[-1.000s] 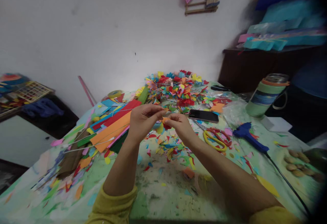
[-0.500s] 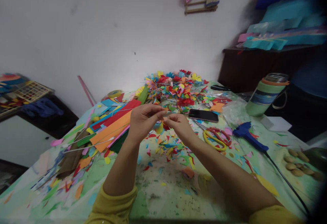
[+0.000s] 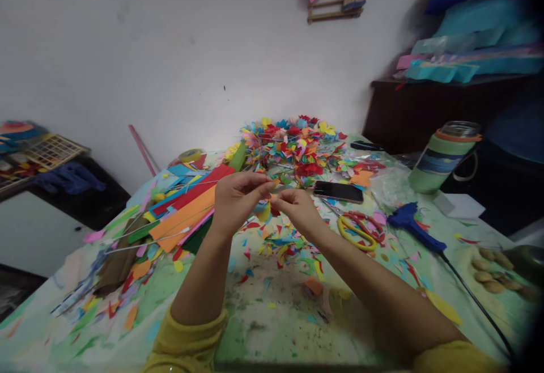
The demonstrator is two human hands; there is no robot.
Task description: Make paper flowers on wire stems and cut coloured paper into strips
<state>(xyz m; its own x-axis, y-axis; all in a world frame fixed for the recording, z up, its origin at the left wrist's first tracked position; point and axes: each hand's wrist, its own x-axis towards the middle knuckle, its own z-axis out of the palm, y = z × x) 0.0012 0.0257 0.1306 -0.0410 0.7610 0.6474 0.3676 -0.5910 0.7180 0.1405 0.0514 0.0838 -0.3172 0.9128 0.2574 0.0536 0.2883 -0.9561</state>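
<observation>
My left hand (image 3: 238,198) and my right hand (image 3: 296,207) meet above the middle of the table (image 3: 272,327), fingers pinched together. Between the fingertips sits a small orange and red paper piece (image 3: 272,202), held by both hands. Beneath them lie loose paper scraps (image 3: 287,246) in many colours. Behind the hands rises a pile of small paper flowers (image 3: 300,147). To the left lie long coloured paper strips (image 3: 187,206).
A black phone (image 3: 339,191) lies right of the hands, then yellow and red scissors (image 3: 357,230) and a blue glue gun (image 3: 412,224) with its cord. A striped jar (image 3: 444,157) stands far right. Tape roll (image 3: 191,156) at the back left.
Both hands stay pinched on the paper piece; the fingers shift only slightly. Nothing else on the table has moved.
</observation>
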